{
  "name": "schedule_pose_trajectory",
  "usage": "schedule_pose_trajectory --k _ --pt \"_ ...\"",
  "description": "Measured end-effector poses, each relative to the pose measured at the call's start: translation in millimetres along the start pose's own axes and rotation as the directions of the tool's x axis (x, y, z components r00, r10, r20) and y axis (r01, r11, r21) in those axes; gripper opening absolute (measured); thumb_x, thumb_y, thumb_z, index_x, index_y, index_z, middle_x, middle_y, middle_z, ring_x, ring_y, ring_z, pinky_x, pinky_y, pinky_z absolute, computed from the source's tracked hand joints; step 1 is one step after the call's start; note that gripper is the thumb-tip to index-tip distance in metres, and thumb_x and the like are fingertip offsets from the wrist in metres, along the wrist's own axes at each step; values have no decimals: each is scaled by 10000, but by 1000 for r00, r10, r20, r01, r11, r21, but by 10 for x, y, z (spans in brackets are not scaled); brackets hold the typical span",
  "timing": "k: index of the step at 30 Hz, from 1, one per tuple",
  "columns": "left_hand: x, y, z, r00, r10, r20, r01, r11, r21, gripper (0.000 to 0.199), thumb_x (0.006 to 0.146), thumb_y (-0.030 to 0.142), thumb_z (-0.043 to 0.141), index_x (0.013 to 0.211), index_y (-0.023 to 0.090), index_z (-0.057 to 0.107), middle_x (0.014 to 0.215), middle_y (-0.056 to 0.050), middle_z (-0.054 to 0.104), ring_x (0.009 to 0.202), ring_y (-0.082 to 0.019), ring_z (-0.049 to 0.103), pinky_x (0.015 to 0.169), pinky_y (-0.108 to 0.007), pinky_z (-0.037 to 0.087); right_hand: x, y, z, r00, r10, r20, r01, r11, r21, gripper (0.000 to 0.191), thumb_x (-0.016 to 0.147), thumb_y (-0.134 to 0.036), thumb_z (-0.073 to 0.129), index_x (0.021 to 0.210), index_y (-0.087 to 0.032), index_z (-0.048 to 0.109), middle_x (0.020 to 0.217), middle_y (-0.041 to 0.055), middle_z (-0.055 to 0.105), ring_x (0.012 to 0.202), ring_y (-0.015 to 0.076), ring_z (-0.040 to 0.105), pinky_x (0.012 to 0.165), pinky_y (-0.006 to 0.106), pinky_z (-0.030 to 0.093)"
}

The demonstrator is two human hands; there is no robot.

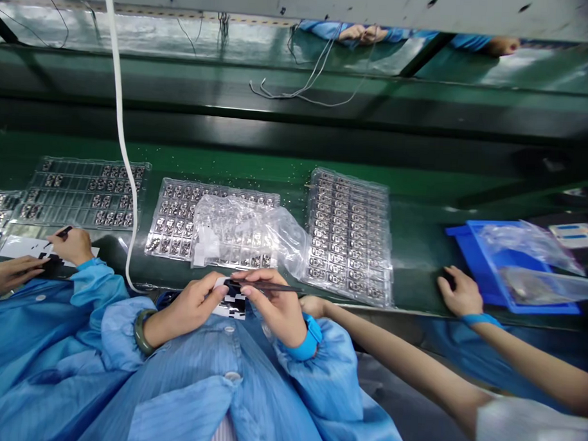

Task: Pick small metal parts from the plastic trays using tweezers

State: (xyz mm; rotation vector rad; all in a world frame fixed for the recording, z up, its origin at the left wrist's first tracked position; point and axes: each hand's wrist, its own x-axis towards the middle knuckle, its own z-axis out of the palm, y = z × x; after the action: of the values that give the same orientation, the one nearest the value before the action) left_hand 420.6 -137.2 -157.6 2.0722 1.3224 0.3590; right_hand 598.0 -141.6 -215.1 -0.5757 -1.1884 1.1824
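Both your hands are occupied: your left fingers (217, 297) pinch the side of a black-and-white sheet (233, 306), and your right fingers (262, 301) are curled round dark tweezers (279, 287) at its upper edge. The sheet sits in front of your coat (196, 384), near the worktop (418, 250). It looks thin and light, probably bendy and easily creased, so its margin seems the best hold. Beyond, a clear bag (286, 236) lies over the middle tray (153, 231) of small metallic parts. Co-workers' hands (460, 293) flank you.
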Motion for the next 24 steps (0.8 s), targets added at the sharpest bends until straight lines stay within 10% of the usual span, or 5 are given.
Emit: schedule_pose_trajectory --k 24 --pt "-4 -64 -39 998 51 -41 -57 984 -167 302 887 327 413 739 85 516 680 -12 459 651 -80 407 610 -193 326 33 214 181 961 259 -96 -219 926 307 204 790 -320 616 824 -161 493 827 43 653 807 168 636 755 311 526"
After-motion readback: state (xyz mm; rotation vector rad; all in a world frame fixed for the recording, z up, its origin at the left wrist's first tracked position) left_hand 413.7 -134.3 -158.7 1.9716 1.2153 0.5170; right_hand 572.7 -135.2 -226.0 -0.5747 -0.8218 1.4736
